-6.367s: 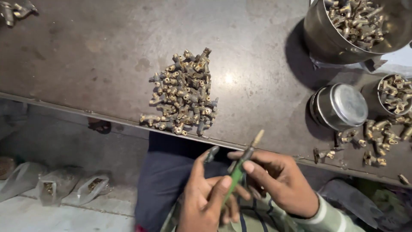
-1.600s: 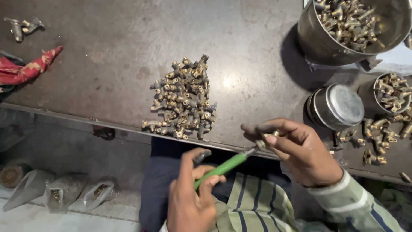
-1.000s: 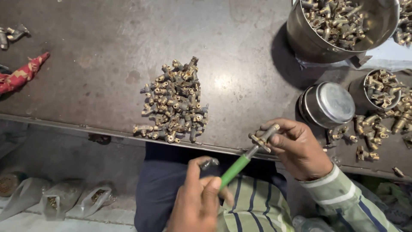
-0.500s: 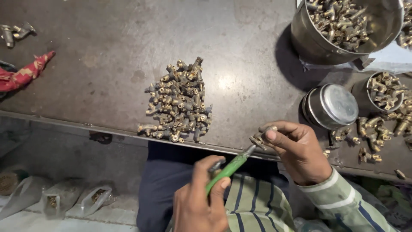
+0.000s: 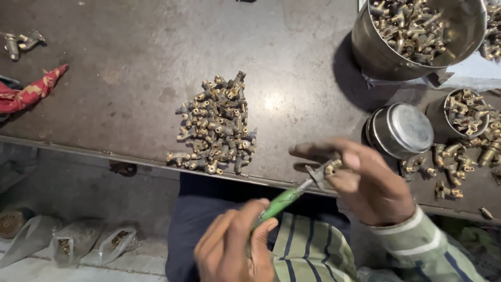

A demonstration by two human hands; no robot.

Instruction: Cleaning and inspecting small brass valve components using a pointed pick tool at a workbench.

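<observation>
Small brass fitting [image 5: 331,168] pinched in the fingers [image 5: 348,158] of the right hand [image 5: 365,183], just over the near edge of the counter [image 5: 130,78]. Green-handled tool [image 5: 284,198] gripped in the closed left hand [image 5: 235,248], tip touching the fitting. Beyond the fingers and to the left, a heap of brass fittings [image 5: 216,128]. Farther out to the right, a lidded round tin [image 5: 402,129] and a steel pot [image 5: 417,36] full of fittings.

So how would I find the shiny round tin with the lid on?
Start at the big steel pot of brass fittings, top right on the dark table. Just below it sits the round tin. Unlike the open cup beside it, it is closed.
</observation>
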